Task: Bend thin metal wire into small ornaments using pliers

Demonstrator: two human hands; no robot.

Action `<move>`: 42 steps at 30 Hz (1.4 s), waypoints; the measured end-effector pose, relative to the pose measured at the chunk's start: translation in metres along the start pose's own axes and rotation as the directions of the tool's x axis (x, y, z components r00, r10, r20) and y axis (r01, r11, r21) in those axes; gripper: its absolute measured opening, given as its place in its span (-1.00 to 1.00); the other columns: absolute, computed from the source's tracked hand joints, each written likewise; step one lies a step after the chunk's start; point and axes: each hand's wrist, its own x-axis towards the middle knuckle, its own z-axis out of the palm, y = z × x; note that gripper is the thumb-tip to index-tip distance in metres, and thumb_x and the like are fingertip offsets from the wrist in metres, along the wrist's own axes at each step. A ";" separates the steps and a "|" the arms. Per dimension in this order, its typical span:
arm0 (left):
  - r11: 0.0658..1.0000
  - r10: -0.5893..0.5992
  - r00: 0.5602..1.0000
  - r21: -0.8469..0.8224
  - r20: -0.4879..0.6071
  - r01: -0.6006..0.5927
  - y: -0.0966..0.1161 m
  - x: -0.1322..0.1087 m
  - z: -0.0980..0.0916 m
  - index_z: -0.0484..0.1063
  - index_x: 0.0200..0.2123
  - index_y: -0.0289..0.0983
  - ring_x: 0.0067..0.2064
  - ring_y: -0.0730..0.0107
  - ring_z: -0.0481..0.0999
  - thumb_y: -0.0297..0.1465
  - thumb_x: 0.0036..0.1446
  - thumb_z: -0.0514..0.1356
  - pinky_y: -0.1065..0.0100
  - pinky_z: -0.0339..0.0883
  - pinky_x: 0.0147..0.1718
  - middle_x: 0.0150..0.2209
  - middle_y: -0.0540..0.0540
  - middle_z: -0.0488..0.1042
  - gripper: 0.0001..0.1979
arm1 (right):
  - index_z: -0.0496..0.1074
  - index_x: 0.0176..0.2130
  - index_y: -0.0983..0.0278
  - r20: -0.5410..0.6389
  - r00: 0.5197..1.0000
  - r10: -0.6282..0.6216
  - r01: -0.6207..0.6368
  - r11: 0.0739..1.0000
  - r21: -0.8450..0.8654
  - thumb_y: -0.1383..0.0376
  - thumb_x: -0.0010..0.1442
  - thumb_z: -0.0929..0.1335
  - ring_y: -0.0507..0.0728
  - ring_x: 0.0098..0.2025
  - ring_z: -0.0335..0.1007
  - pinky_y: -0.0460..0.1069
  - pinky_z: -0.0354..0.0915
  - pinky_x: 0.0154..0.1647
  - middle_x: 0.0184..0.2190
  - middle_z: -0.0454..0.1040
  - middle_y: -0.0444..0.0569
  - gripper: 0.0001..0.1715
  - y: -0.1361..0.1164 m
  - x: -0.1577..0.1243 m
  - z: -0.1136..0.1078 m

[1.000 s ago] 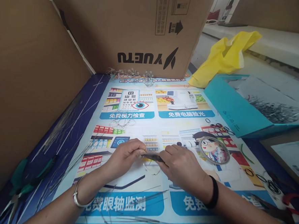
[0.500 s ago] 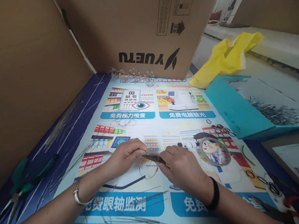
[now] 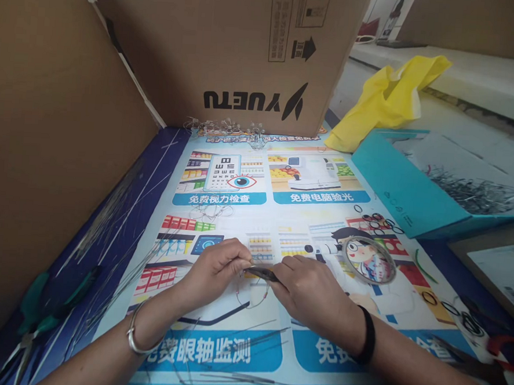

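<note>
My left hand (image 3: 221, 271) is closed in a pinch on a thin wire loop (image 3: 265, 296), which hangs below the fingertips and carries small reddish bits. My right hand (image 3: 312, 286) grips a pair of pliers (image 3: 261, 272). The dark jaws point left and meet the wire right beside my left fingertips; whether they are clamped on it is too small to tell. Most of the pliers' handle is hidden inside my right fist. Both hands are just above a printed poster sheet (image 3: 234, 351).
Green-handled pliers (image 3: 36, 307) and loose wires (image 3: 108, 212) lie left. At right are a tape roll (image 3: 392, 274), black rings (image 3: 473, 326), red-handled pliers (image 3: 490, 369) and a teal box (image 3: 396, 195) of wire pieces. Cardboard (image 3: 231, 51) stands behind, with a yellow bag (image 3: 375, 112) beside it.
My right hand and the pliers have turned slightly, and the wire loop has shifted a little to the left. My left hand has barely moved and keeps its pinch.
</note>
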 end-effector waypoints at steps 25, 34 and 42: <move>1.000 -0.011 1.000 0.012 0.011 0.011 0.000 -0.001 0.001 0.36 -0.44 -0.26 -0.41 0.46 0.34 -0.37 0.21 0.04 0.43 0.20 -0.39 -0.48 0.00 0.37 -0.80 | 0.43 -0.38 0.29 0.020 0.999 -0.029 0.030 0.999 -0.032 0.32 0.13 0.28 0.10 -0.47 0.28 -0.03 -0.06 -0.48 -0.49 0.44 -0.03 -0.87 0.002 0.001 0.001; 0.984 -0.126 0.991 -0.133 -0.038 0.120 -0.005 -0.001 0.002 0.34 -0.40 -0.27 -0.36 0.47 0.38 -0.38 0.21 0.03 0.41 0.22 -0.33 -0.43 0.00 0.39 -0.83 | 0.41 -0.40 0.30 -0.043 0.999 -0.002 0.003 1.000 0.011 0.29 0.17 0.27 0.13 -0.37 0.28 -0.01 0.07 -0.38 -0.44 0.43 0.00 -0.82 0.008 0.004 0.005; 0.906 -0.234 0.970 -0.375 -0.061 0.195 -0.004 0.000 0.003 0.32 -0.37 -0.29 -0.34 0.45 0.41 -0.37 0.21 0.05 0.38 0.25 -0.26 -0.43 -0.01 0.43 -0.86 | 0.32 -0.45 0.29 0.001 0.973 0.231 -0.211 0.891 0.402 0.24 0.18 0.27 0.02 -0.45 0.24 -0.11 0.07 -0.47 -0.49 0.37 -0.11 -0.79 0.012 0.008 0.000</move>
